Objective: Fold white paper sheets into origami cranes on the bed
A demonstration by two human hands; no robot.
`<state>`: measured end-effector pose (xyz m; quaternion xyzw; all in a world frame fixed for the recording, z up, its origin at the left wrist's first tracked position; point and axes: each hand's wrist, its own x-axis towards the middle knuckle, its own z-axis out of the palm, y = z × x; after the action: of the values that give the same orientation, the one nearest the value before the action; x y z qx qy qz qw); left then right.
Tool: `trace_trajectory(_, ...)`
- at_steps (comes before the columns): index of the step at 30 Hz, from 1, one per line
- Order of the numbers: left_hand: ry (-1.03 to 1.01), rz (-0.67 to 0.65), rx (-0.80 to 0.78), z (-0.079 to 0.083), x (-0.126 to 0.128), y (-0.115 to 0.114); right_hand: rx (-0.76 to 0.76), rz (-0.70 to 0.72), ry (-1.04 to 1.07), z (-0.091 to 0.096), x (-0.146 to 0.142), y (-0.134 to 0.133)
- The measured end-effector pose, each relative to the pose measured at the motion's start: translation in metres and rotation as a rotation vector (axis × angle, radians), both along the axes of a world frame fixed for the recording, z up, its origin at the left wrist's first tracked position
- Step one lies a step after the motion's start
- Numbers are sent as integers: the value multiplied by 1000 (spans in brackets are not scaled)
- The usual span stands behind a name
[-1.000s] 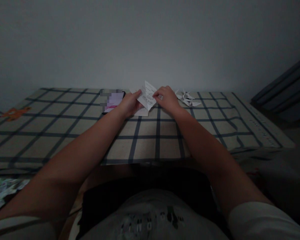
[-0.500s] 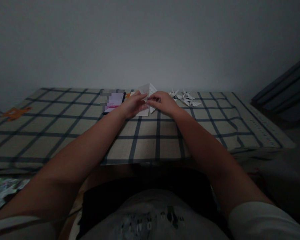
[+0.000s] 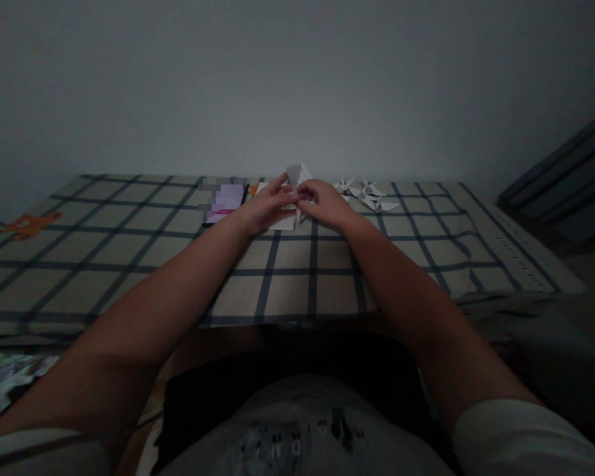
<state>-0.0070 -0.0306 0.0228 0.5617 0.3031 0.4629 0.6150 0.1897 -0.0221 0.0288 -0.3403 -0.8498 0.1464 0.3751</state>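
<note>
A partly folded sheet of white paper [image 3: 297, 173] stands up between my two hands near the far side of the table. My left hand [image 3: 270, 206] has its fingers closed on the paper's left side. With thumb and fingers bent together, my right hand [image 3: 322, 201] pinches the paper from the right. The lower part of the sheet is mostly hidden by my fingers. Beneath my left hand lies a flat stack of white paper [image 3: 283, 225]. Several folded white paper cranes [image 3: 369, 194] sit just right of my right hand.
A tablet or phone [image 3: 228, 200] with a lit, partly blurred screen lies left of my left hand. An orange object [image 3: 32, 226] is at the table's far left. The checked tablecloth [image 3: 290, 291] reaches back to a grey wall [image 3: 297, 86].
My left hand has shifted slightly right, closer to my right hand. The paper's upright part has moved a little right and looks narrower.
</note>
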Motion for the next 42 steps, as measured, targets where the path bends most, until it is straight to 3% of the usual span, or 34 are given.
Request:
trace_trajectory(6, -3, 26, -5, 1, 1, 1, -90, 20, 85, -2, -4, 4)
trace_trajectory(14, -11, 82, -24, -2, 0, 4, -354, 55, 306, 4, -6, -3)
trace_trajectory(19, -30, 184, -24, -6, -1, 10, -472, 67, 404, 3, -9, -1)
trace_trajectory(27, -22, 289, 26, -1, -1, 7, -472, -17, 426, 2, -8, 5)
trace_trajectory(35, -12, 203, -25, -1, 1, 6, -363, -209, 394, 2, -2, 9)
trace_trajectory(42, 9, 184, -37, -1, 3, 2, -379, -150, 410, 5, -6, 3)
